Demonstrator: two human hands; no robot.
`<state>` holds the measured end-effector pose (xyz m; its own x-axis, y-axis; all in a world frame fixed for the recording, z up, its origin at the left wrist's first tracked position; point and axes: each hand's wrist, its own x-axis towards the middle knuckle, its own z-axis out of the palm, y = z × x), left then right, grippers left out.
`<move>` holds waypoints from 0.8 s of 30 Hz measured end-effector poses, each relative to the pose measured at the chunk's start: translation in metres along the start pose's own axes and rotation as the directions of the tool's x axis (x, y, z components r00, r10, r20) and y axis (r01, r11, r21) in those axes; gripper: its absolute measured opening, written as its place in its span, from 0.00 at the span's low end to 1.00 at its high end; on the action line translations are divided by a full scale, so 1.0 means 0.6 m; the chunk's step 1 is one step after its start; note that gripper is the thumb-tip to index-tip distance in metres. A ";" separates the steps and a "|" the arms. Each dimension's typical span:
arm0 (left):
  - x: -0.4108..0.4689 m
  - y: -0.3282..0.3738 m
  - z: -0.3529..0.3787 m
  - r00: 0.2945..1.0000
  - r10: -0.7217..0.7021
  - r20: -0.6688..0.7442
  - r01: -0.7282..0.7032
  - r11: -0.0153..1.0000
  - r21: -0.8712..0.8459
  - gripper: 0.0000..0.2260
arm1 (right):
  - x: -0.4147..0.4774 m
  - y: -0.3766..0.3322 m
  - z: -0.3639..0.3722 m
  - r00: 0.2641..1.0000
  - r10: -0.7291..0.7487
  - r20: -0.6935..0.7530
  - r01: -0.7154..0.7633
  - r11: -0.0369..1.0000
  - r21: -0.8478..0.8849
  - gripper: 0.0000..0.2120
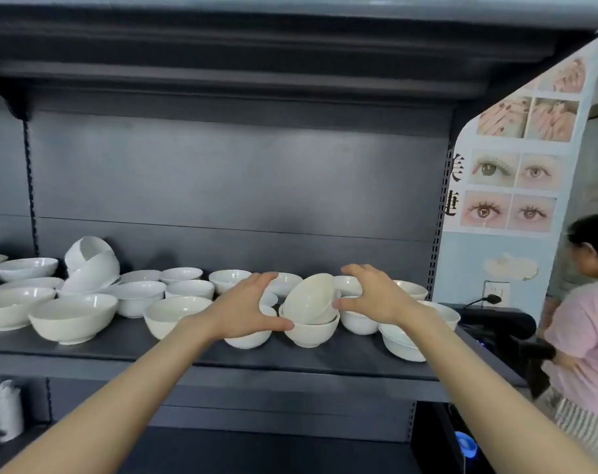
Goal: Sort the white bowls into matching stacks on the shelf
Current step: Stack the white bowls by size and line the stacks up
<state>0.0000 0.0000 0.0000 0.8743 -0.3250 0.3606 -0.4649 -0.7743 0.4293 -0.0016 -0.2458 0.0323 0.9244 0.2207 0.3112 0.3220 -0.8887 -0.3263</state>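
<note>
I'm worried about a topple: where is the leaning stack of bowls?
Head view: the leaning stack sits left on the shelf, near the back panel, well left of the left hand.

Dark grey shelf (324, 357): white bowls (188, 289) all along. Between left hand (246, 306) and right hand (376, 297): upright bowl (311, 335). Left of left hand: wide bowls (73, 318), leaning stack (92, 265) behind. Right of right hand: small bowls (401, 345).
</note>
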 end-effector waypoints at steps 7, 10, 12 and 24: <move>0.083 -0.050 0.051 0.990 -0.050 0.130 0.047 0.999 0.028 0.51 | 0.063 0.030 0.041 0.997 0.046 0.063 -0.056 0.986 0.155 0.47; 0.097 -0.059 0.062 0.985 -0.057 0.163 0.051 0.998 0.043 0.52 | 0.082 0.036 0.051 0.994 0.034 0.100 -0.054 0.978 0.202 0.51; 0.105 -0.060 0.068 0.978 -0.084 0.189 0.076 0.996 0.049 0.53 | 0.093 0.040 0.057 0.992 0.023 0.128 -0.051 0.974 0.219 0.53; 0.126 -0.061 0.089 0.972 -0.116 0.203 0.125 0.992 -0.032 0.34 | 0.120 0.055 0.067 0.992 -0.033 0.121 0.012 0.986 0.168 0.41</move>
<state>0.0908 -0.0254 -0.0327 0.9324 -0.3364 0.1325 -0.3561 -0.7911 0.4973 0.0841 -0.2432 0.0079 0.9312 0.2970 0.2113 0.3631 -0.8056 -0.4681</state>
